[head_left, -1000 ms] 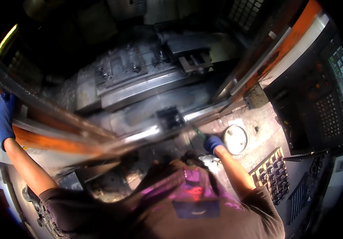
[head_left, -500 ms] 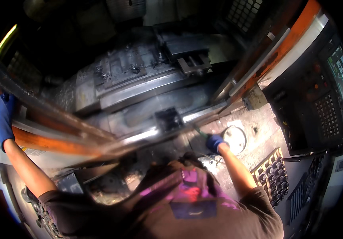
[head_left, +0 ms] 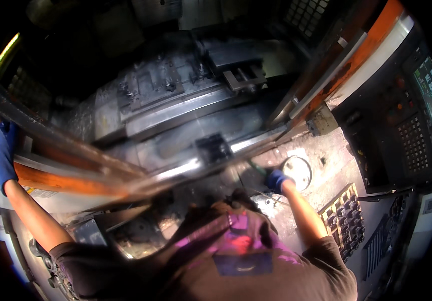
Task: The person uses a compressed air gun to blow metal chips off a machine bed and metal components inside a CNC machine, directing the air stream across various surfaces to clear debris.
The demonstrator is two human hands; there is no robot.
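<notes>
My left hand point(head_left: 4, 153), in a blue glove, reaches out to the far left and grips the edge of the orange-and-grey machine door point(head_left: 70, 175). Its fingertips curl over a dark part there and are partly hidden. In a matching blue glove, my right hand point(head_left: 277, 181) is low at the front of the machine, closed around a slim green tool point(head_left: 257, 167). The tool points up and left toward the machine's sill; its exact kind is not clear. Right beside that hand is a round white lid-like disc point(head_left: 297, 172).
Inside the machine lies a metal table point(head_left: 176, 108) with clamps and a vise point(head_left: 244, 79). A black block point(head_left: 213, 149) sits on the sill. On the right are a control panel point(head_left: 401, 120) and a rack of tool holders point(head_left: 345, 220). An orange door frame point(head_left: 346, 70) slants above.
My right hand has shifted slightly to the right with the green tool. My left hand stays on the door edge, and the view has tilted a little.
</notes>
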